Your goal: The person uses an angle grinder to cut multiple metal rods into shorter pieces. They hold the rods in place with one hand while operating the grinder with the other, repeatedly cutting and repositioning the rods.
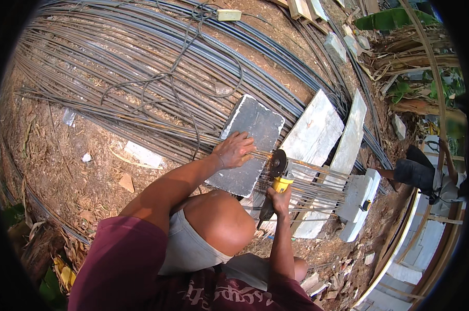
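Note:
My right hand (280,201) is wrapped round the body of a yellow angle grinder (283,184). Its dark round disc (279,163) meets thin steel rods (317,167) just right of my left hand, and an orange glint shows on the rods there. My left hand (235,150) grips the rods from above, over a dark slab with a chipped white edge (255,123). Part of the grinder's rear is hidden behind my right hand and wrist. To the right, the rod ends reach a pale block (359,202) with a small black-and-yellow tape measure (366,205) on it.
Many long steel bars (115,67) spread across the ground at left. A dark cable (171,73) loops over them. Pale boards (313,127) lie under the rods. A yellowish block (229,15) sits at the back. Another person's dark-clothed leg (415,168) shows at far right.

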Available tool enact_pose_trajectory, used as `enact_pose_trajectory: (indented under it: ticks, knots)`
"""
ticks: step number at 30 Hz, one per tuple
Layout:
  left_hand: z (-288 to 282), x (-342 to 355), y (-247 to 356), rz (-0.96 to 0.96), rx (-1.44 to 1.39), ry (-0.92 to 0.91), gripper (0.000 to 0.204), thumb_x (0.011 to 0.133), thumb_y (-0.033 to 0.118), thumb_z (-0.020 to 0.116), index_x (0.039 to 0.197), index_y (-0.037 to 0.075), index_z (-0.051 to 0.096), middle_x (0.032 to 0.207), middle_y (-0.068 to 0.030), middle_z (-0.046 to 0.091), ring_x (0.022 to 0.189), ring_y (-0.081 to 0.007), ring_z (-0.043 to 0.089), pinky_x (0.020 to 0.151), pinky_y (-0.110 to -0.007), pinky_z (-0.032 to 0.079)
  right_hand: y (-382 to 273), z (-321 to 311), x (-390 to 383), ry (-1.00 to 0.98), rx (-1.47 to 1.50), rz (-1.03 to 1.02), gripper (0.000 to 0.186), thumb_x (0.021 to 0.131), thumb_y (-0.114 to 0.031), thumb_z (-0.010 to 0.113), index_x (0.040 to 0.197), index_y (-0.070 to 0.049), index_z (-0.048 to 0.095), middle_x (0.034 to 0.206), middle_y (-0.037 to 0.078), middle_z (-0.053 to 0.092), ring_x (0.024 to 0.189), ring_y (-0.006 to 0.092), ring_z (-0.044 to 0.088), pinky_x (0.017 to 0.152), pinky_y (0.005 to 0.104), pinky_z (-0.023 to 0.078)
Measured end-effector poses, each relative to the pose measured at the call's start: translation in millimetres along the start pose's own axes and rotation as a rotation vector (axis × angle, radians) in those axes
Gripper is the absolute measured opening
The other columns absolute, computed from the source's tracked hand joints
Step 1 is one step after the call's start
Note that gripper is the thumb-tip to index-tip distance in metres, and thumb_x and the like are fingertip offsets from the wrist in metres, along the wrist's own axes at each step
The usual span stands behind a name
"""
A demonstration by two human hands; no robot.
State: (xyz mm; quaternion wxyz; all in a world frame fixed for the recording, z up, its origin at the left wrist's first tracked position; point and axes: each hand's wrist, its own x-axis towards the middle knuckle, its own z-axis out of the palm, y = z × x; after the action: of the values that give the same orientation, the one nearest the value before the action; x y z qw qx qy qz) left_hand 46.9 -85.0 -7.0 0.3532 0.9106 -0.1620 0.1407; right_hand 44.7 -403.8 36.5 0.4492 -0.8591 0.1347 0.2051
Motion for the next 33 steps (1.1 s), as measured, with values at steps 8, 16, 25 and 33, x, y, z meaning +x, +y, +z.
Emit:
enact_pose_trajectory:
  ticks: [8, 16, 25, 33]
  knots:
    - [-8.0, 2.4, 4.7, 0.004, -0.025, 0.041, 0.033, 0.096, 0.030, 0.077, 0.120, 0.008, 0.076, 0.111, -0.0086, 0.064, 0.114, -0.0306, 0.059, 0.102, -0.046, 0.048, 11.6, -3.7, 0.6, -0.011, -0.058, -0.172, 0.051, 0.080, 0.002, 0.084, 0.123, -0.001, 0.057, 0.099, 0.007, 0.069, 0.082, 0.0187, 0.069, 0.069, 0.0347, 0.060]
    - [-5.5, 0.8, 4.6, -0.020, -0.031, -0.013, 0.031, 0.098, 0.032, 0.073, 0.120, 0.011, 0.074, 0.116, -0.0086, 0.064, 0.121, -0.0308, 0.057, 0.108, -0.048, 0.045, 16.1, -5.1, 1.7, -0.056, 0.069, -0.094, 0.058, 0.079, 0.000, 0.089, 0.127, -0.001, 0.057, 0.106, 0.009, 0.074, 0.087, 0.0197, 0.072, 0.073, 0.0353, 0.061]
    - [9.4, -4.7, -3.3, 0.035, -0.014, 0.080, 0.036, 0.098, 0.034, 0.075, 0.124, 0.009, 0.074, 0.116, -0.0104, 0.065, 0.117, -0.0333, 0.058, 0.106, -0.048, 0.046, 12.8, -3.0, 4.7, -0.027, 0.042, -0.064, 0.059, 0.078, 0.001, 0.087, 0.129, -0.002, 0.058, 0.103, 0.007, 0.072, 0.086, 0.0198, 0.070, 0.074, 0.0359, 0.060]
    - [17.7, -5.7, -8.7, 0.037, 0.027, 0.022, 0.037, 0.098, 0.035, 0.073, 0.126, 0.010, 0.074, 0.118, -0.0094, 0.064, 0.116, -0.0311, 0.058, 0.103, -0.047, 0.046, 10.5, -0.4, 5.4, -0.018, 0.124, -0.101, 0.053, 0.075, 0.001, 0.087, 0.118, -0.003, 0.057, 0.092, 0.006, 0.070, 0.072, 0.0187, 0.069, 0.063, 0.0350, 0.059]
